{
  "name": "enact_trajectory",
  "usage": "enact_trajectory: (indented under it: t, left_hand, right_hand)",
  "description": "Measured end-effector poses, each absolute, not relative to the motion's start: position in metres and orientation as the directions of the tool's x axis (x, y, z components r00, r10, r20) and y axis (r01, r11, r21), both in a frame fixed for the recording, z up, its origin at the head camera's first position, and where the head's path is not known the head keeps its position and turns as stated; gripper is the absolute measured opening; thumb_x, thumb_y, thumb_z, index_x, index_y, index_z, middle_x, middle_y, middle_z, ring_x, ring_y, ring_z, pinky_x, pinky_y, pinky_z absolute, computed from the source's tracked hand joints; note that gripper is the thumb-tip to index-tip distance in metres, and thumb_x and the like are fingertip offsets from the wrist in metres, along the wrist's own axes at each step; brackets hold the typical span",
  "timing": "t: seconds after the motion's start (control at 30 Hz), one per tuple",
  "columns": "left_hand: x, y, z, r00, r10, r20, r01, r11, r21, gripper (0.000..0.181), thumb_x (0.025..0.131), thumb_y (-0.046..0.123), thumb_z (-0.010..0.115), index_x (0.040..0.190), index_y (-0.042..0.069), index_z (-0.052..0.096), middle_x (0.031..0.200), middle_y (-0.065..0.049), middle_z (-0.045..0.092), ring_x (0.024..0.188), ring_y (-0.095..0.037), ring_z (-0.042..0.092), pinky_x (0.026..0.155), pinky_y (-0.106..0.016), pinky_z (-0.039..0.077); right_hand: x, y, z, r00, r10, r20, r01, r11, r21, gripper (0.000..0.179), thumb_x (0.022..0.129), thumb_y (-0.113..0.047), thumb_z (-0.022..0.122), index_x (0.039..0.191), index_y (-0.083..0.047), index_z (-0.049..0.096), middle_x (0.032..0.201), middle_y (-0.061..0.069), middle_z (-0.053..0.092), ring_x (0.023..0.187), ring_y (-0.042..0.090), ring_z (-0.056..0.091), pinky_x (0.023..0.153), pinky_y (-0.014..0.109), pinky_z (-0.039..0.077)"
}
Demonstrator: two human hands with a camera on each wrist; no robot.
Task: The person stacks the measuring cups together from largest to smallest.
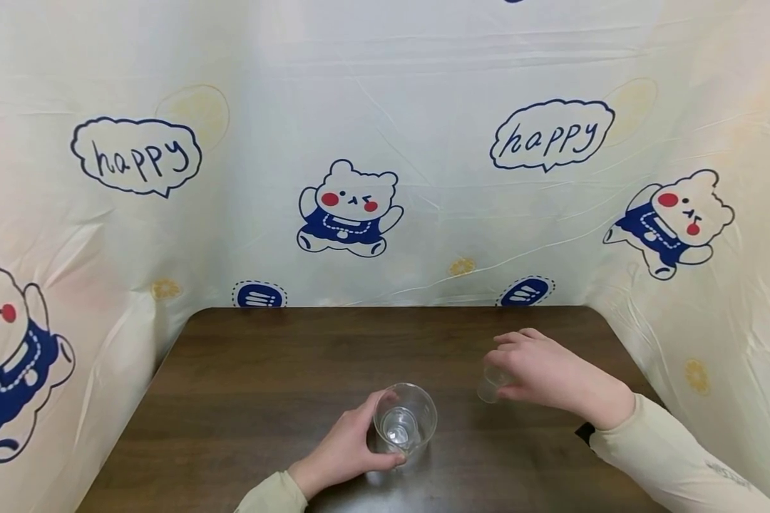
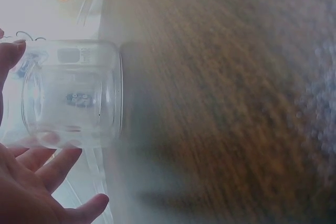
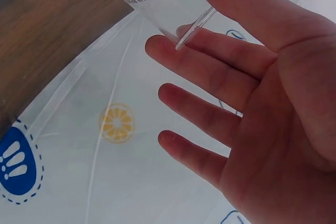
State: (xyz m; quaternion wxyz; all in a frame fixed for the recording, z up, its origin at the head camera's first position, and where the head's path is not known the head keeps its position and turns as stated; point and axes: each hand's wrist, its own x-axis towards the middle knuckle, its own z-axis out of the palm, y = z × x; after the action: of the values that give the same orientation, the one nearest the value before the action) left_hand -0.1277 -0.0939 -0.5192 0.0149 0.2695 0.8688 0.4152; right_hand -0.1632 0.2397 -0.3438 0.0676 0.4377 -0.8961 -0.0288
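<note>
My left hand (image 1: 346, 445) holds a large clear beaker (image 1: 425, 420) around its side, thumb on the near side and fingers behind. The beaker stands upright on the brown table. Inside it sits a smaller clear vessel (image 1: 399, 427), whose walls also show through the glass in the left wrist view. To the right and farther back, my right hand (image 1: 542, 370) pinches a small clear beaker (image 1: 488, 390). In the right wrist view, thumb and fingertips grip this small beaker (image 3: 163, 3) near its rim, while the other fingers stay extended. Whether its base touches the table I cannot tell.
The dark wood-grain table (image 1: 282, 363) extends around both hands. A pale curtain (image 1: 449, 235) printed with bears, "happy" bubbles and orange slices encloses its back and sides.
</note>
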Motion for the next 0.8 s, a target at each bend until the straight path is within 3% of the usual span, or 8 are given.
enact_trajectory:
  t: [0.27,0.8]
  left_hand:
    - [-0.128,-0.093,-0.519,-0.855,0.48,0.195,0.454,0.512,0.73,0.088,0.078,0.052,0.088,0.148,0.021,0.046,0.139,0.007,0.063,0.117,-0.011,0.064,0.101,-0.037,0.052]
    - [-0.13,-0.092,-0.518,-0.854,0.483,0.194,0.457,0.518,0.723,0.088,0.077,0.051,0.089,0.147,0.019,0.047,0.139,0.006,0.064,0.116,-0.012,0.065,0.101,-0.037,0.052]
  right_hand:
    - [-0.163,0.227,-0.339,-0.563,-0.817,0.122,-0.804,0.576,0.149,0.033,0.074,-0.028,0.093,0.095,-0.019,0.07,0.094,-0.01,0.075,0.114,0.031,0.067,0.095,0.049,0.05]
    - [-0.166,0.207,-0.331,-0.549,-0.831,0.089,-0.816,0.556,0.158,0.033,0.078,-0.03,0.091,0.101,-0.017,0.072,0.098,-0.007,0.076,0.119,0.03,0.066,0.098,0.048,0.05]
